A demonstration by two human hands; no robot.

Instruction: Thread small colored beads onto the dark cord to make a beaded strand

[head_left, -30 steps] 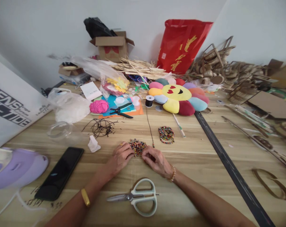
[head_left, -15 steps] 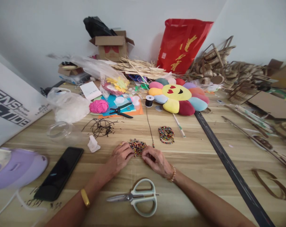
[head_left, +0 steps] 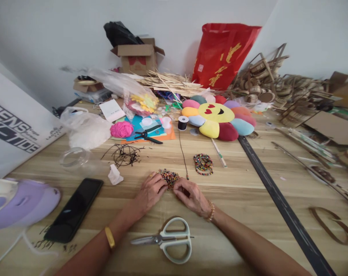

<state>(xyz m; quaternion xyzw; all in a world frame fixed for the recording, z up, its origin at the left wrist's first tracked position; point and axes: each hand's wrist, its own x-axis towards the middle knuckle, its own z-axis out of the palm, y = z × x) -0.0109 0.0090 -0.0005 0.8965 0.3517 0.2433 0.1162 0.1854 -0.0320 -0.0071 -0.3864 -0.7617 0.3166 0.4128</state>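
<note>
A small heap of multicoloured beads (head_left: 168,176) lies on the table between my two hands. My left hand (head_left: 153,190) rests at the heap's left edge, fingers bent and fingertips pressed together among the beads. At the right edge, my right hand (head_left: 191,193) has its thumb and index finger closed in a pinch; whatever is in either pinch is too small to make out. Black cord (head_left: 182,151) runs from a spool (head_left: 182,123) down to a few beads at its end, just beyond my right hand. Strung beads (head_left: 203,164) lie coiled to the right.
White-handled scissors (head_left: 174,240) lie in front of me, below my hands. To the left are a black phone (head_left: 73,211), a crumpled tissue (head_left: 115,174) and black cord scraps (head_left: 124,154). A flower cushion (head_left: 216,115) and pliers (head_left: 147,136) sit further back. A dark strip (head_left: 277,195) crosses the right side.
My left hand has shifted slightly right, closer to my right hand, along the bead heap. My right hand stays almost where it was. The whole view has shifted a little.
</note>
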